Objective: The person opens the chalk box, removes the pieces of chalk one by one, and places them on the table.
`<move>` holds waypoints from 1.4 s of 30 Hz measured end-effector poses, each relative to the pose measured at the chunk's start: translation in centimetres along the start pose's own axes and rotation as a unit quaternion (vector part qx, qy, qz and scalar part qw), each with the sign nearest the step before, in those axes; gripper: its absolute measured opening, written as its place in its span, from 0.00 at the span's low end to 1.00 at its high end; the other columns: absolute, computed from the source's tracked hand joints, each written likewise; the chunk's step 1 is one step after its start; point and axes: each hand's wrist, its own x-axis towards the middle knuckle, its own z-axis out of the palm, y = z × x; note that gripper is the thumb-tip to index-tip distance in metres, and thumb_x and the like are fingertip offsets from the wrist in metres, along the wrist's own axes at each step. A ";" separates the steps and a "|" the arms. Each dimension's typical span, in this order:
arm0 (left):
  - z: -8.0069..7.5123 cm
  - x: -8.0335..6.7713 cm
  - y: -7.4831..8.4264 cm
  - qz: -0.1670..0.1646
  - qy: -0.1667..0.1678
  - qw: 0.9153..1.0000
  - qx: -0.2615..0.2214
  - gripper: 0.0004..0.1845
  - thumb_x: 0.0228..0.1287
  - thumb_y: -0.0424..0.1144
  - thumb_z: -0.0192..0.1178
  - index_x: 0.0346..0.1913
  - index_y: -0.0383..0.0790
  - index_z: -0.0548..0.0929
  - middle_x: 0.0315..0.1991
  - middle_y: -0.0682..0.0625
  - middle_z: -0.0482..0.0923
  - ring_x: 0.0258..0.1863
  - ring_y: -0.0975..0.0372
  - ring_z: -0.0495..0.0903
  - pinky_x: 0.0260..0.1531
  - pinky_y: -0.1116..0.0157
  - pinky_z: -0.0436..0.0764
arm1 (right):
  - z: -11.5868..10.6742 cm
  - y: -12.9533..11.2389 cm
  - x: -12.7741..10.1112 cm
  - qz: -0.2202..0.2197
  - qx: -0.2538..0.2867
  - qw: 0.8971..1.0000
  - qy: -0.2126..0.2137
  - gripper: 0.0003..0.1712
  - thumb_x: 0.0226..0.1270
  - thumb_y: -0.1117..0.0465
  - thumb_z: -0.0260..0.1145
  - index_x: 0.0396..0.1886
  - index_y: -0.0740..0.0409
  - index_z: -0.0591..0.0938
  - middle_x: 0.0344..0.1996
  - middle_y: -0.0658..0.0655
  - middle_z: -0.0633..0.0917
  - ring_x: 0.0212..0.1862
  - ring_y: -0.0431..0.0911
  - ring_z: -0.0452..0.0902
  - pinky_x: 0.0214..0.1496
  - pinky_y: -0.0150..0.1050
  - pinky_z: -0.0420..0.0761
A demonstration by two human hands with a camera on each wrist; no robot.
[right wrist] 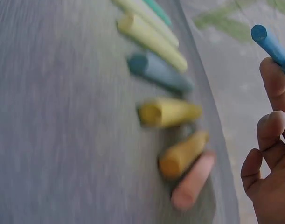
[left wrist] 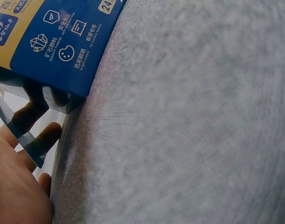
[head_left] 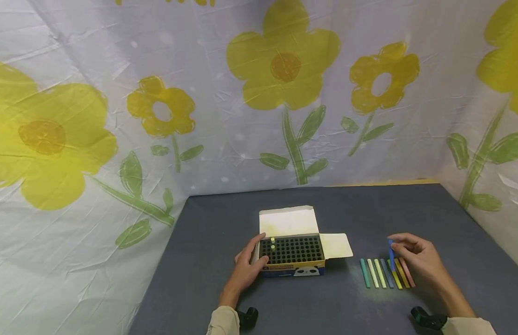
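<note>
My left hand [head_left: 245, 266] grips the left end of an open chalk box [head_left: 280, 267], thumb at the near corner and fingers toward the back. Inside is a black insert [head_left: 301, 249] with rows of round holes; a pale chalk stick [head_left: 273, 240] and another just nearer stand up near its left side. Between thumb and fingertips, my right hand [head_left: 422, 258] pinches a blue chalk stick [right wrist: 272, 46] upright, over a row of chalks lying on the table. That row runs from a green stick [head_left: 365, 273] through pale yellow, grey-blue, yellow and orange to a pink stick [head_left: 407, 272].
The box's white lid [head_left: 288, 222] is folded back, and a side flap [head_left: 336, 245] sticks out to the right, between the box and the chalk row. A dark grey cloth [head_left: 192, 279] covers the table. Behind it hangs a flower-printed curtain [head_left: 225, 153].
</note>
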 end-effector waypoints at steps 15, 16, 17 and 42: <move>-0.1 -0.1 -0.1 0.006 0.003 1.000 -0.004 0.33 0.66 0.46 0.62 0.71 0.77 0.67 0.74 0.53 0.68 0.72 0.42 0.60 0.56 0.37 0.70 | -3.6 3.4 -1.8 0.071 -0.090 0.993 -0.024 0.24 0.77 0.51 0.61 0.61 0.65 0.80 0.42 0.30 0.83 0.40 0.24 0.78 0.36 0.36 0.78; -0.2 -0.1 -0.1 0.006 0.003 1.000 -0.003 0.33 0.66 0.46 0.62 0.71 0.78 0.67 0.74 0.53 0.68 0.72 0.42 0.60 0.56 0.37 0.70 | -3.6 3.5 -1.8 0.073 -0.098 0.992 -0.028 0.25 0.77 0.51 0.61 0.61 0.65 0.80 0.42 0.32 0.83 0.39 0.25 0.78 0.35 0.36 0.78; -0.2 -0.2 -0.1 0.006 0.003 1.000 -0.004 0.33 0.66 0.46 0.62 0.72 0.77 0.68 0.74 0.53 0.68 0.72 0.42 0.60 0.56 0.37 0.70 | -3.7 3.5 -1.8 0.077 -0.103 0.991 -0.032 0.25 0.77 0.50 0.61 0.62 0.65 0.80 0.43 0.35 0.84 0.38 0.27 0.78 0.34 0.37 0.77; -0.1 -0.1 0.0 0.007 -0.004 1.000 -0.002 0.33 0.67 0.46 0.62 0.72 0.77 0.67 0.74 0.53 0.68 0.73 0.42 0.58 0.56 0.37 0.68 | -3.1 2.7 -0.8 0.091 -0.194 0.973 -0.083 0.20 0.75 0.51 0.64 0.50 0.63 0.86 0.34 0.53 0.88 0.31 0.36 0.79 0.36 0.43 0.78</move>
